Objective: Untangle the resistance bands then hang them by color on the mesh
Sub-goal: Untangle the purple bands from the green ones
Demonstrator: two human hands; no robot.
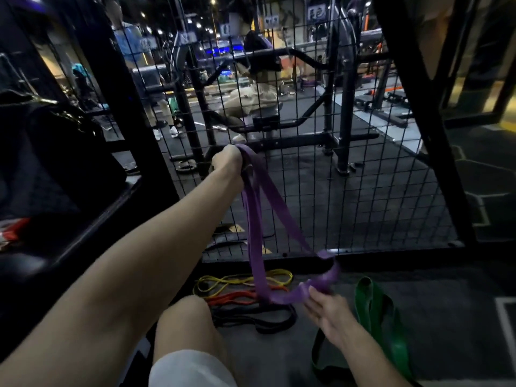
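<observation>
While the left hand (227, 163) is raised against the mesh (363, 191) with its fingers curled tight round the top of the purple band (275, 202), the right hand (325, 311) sits low near the floor (446, 303), its fingers loosely bent and pinching the band's bottom end. That band is wide, flat and matte, hanging as a long loop in two strands that spread apart downward, with a twist near its lower right bend. Five bands show in all, one of each colour. On the floor under the loop, at the foot of the mesh, lie a thin yellow band (223, 283), a thin orange band (231, 298) and a black band (268, 321), overlapping in a loose heap. One wide green band (391, 342) lies apart to the right, partly behind the right wrist. A bare knee (187, 328) shows beside the heap.
</observation>
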